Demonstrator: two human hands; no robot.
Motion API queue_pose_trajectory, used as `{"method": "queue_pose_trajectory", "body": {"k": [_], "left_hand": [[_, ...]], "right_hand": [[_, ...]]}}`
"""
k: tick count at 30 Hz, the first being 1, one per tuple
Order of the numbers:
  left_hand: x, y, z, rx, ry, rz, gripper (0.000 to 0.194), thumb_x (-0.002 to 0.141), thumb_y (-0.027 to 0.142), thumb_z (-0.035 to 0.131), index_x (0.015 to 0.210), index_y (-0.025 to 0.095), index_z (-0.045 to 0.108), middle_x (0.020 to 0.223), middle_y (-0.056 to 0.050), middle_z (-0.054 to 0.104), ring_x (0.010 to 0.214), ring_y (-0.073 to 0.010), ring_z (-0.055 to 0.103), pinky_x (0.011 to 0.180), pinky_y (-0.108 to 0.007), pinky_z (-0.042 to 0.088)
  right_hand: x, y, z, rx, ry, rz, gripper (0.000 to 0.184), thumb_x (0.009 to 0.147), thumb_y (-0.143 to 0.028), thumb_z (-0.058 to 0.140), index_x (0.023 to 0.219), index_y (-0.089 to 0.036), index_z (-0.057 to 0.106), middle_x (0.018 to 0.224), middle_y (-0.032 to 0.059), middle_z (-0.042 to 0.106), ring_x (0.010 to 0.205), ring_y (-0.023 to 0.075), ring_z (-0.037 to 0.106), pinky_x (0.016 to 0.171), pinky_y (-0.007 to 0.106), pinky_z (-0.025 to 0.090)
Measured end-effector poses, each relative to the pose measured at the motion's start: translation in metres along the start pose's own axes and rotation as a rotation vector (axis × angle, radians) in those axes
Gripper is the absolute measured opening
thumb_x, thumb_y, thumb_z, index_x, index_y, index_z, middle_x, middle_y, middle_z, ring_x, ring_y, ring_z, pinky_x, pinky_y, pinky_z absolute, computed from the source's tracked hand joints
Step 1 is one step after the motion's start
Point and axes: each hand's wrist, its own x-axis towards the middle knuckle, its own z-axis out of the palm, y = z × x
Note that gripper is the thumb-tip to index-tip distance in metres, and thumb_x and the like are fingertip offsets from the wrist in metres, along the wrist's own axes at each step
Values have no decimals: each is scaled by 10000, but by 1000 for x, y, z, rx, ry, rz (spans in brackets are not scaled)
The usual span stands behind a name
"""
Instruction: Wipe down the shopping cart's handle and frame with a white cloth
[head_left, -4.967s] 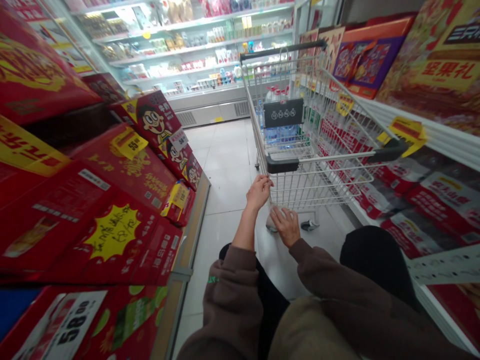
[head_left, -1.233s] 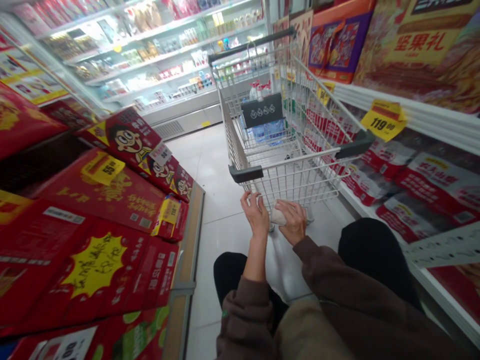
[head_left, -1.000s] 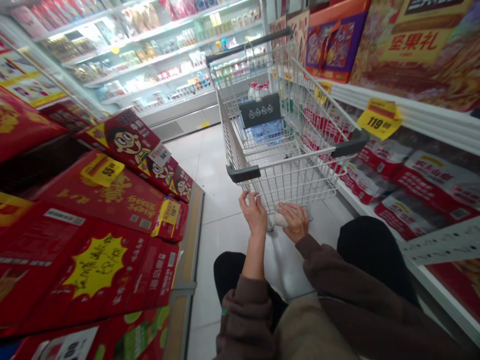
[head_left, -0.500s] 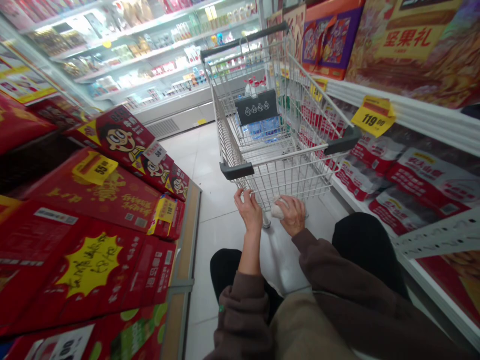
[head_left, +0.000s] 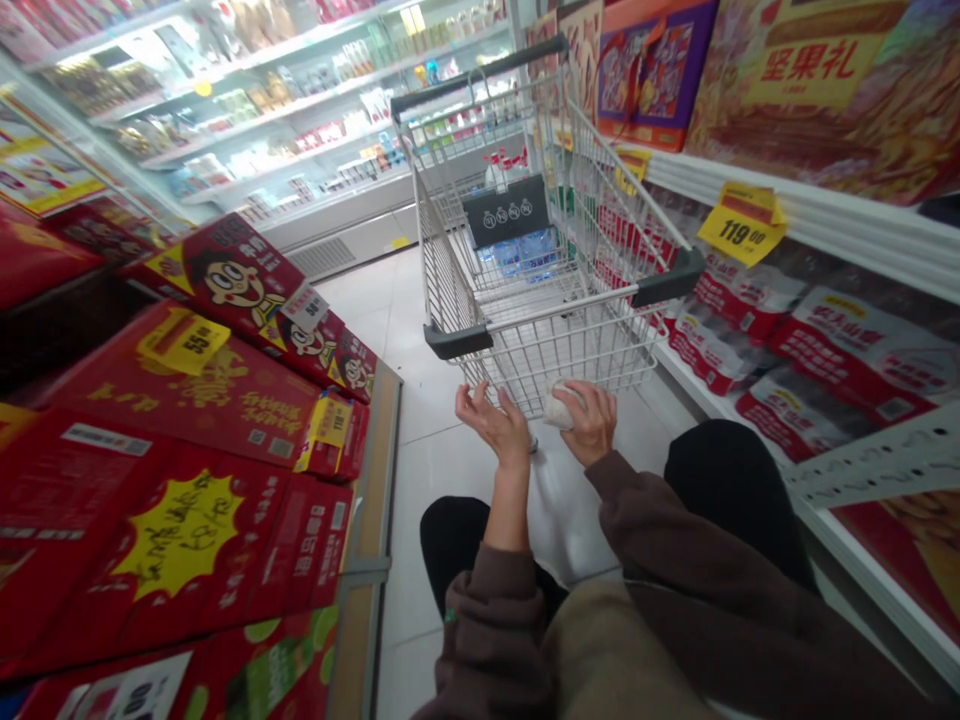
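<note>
A metal shopping cart (head_left: 570, 345) with dark corner pieces stands in the aisle right in front of me. My left hand (head_left: 496, 428) is near its lower left corner, palm partly up and fingers apart, with nothing in it. I cannot tell whether the fingertips touch the wire. My right hand (head_left: 592, 422) grips a whitish wadded cloth (head_left: 562, 405) close to the lower wires of the cart's near end. Part of the cloth is hidden behind the fingers.
Red gift boxes (head_left: 247, 480) are stacked on a low stand at the left. On the right, a shelf holds bottle packs (head_left: 862, 345) under large boxes (head_left: 810, 90). A chilled display case (head_left: 300, 140) crosses the far end. My knees flank the tiled floor (head_left: 427, 455).
My left hand has turned and its fingers have spread. The cart appears slightly further left in view. My right hand still holds the cloth, which shows a little more.
</note>
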Motion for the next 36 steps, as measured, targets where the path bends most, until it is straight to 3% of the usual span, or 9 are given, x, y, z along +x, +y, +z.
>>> {"method": "queue_pose_trajectory", "body": {"k": [2, 4, 8, 11, 15, 21, 25, 28, 36], "left_hand": [[-8, 11, 2, -8, -20, 114, 249, 956, 201, 470, 1153, 170, 618, 1302, -177, 473, 1341, -279, 415, 1148, -537, 361], [-14, 18, 5, -28, -167, 240, 312, 929, 131, 459, 1162, 198, 657, 1291, -155, 532, 1366, -279, 399, 1182, -550, 316], [-18, 21, 7, 9, -341, 282, 499, 847, 40, 463, 1274, 230, 640, 1335, -115, 593, 1410, -289, 379, 1223, -588, 226], [-16, 20, 7, 48, -338, 265, 548, 827, 28, 463, 1305, 242, 625, 1303, -96, 632, 1371, -273, 445, 1241, -577, 179], [-10, 21, 7, 77, -315, 229, 529, 819, 30, 466, 1268, 246, 644, 1209, -82, 671, 1277, -258, 524, 1250, -563, 146], [-5, 26, 6, 92, -296, 171, 528, 782, 12, 456, 1215, 238, 659, 1171, -96, 653, 1235, -268, 524, 1245, -589, 122], [-2, 24, 7, 86, -292, 137, 524, 778, 1, 433, 1189, 233, 662, 1153, -92, 628, 1230, -279, 513, 1236, -602, 141], [-1, 20, 10, 61, -282, 124, 525, 775, -7, 419, 1178, 223, 663, 1166, -107, 602, 1247, -286, 487, 1225, -588, 188], [5, 12, 12, 45, -313, 119, 543, 776, -36, 388, 1187, 192, 659, 1214, -132, 589, 1292, -276, 446, 1209, -559, 252]], "right_hand": [[10, -1, 0, -21, 72, -7, 280, 847, -167, 627, 1104, -260, 691, 1231, 83, 652, 1189, 247, 538, 1010, 398, 352], [13, 1, 4, -46, 86, -12, 251, 876, -180, 620, 1101, -263, 692, 1230, 84, 654, 1208, 243, 533, 1017, 400, 349], [-3, 11, 12, -70, 6, -42, 254, 860, -132, 617, 1069, -252, 697, 1137, 64, 702, 1133, 238, 560, 971, 392, 351], [-7, 18, 9, -43, -23, -58, 290, 817, -123, 640, 1069, -255, 696, 1114, 49, 712, 1100, 238, 573, 954, 385, 356], [5, 24, 1, -57, 52, -34, 305, 829, -162, 650, 1111, -270, 697, 1183, 67, 685, 1177, 257, 538, 1005, 411, 342], [-5, 32, 2, -77, -103, -65, 331, 800, -94, 645, 1067, -278, 708, 1162, 40, 705, 1142, 243, 542, 973, 394, 339], [-2, 33, -5, -54, 1, -28, 297, 781, -160, 682, 1053, -274, 715, 1115, 47, 704, 1068, 244, 561, 943, 386, 364], [11, 34, -9, -70, 65, -6, 293, 825, -183, 666, 1097, -284, 709, 1187, 61, 681, 1156, 264, 530, 1001, 415, 343], [6, 40, -7, -78, -135, 34, 388, 764, -67, 636, 1085, -274, 706, 1142, 45, 689, 1076, 249, 525, 939, 402, 352]]}}
